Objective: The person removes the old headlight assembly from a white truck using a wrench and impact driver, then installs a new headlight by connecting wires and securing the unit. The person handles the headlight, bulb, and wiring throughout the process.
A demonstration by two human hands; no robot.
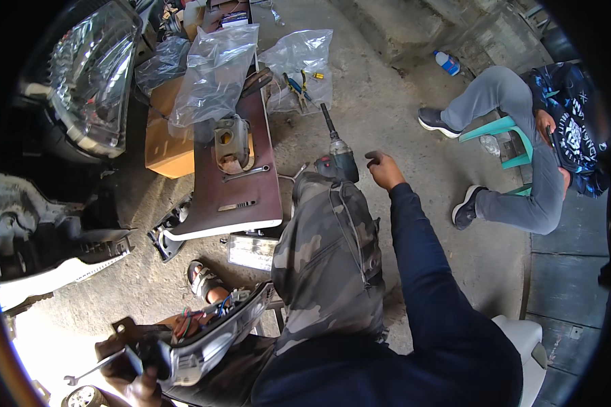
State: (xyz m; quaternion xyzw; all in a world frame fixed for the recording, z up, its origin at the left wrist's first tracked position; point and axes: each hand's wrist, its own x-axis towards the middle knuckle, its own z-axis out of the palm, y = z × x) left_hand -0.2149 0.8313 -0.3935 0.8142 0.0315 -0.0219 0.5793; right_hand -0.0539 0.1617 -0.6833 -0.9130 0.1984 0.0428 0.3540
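Note:
Across my left thigh rests a vehicle headlight with a clear lens and coloured wires at its back. My left hand is closed on its lower end. An open-end wrench sticks out beside that hand; whether the hand also grips it, I cannot tell. My right hand is stretched forward past my knee with the index finger out and nothing visible in it. Just left of it is a cordless impact driver with a long socket, partly hidden by my camouflage-clad knee.
A maroon panel carries a dirty lamp housing and a combination wrench. Plastic bags, pliers and a cardboard box are around it. At right, a person sits on a green stool.

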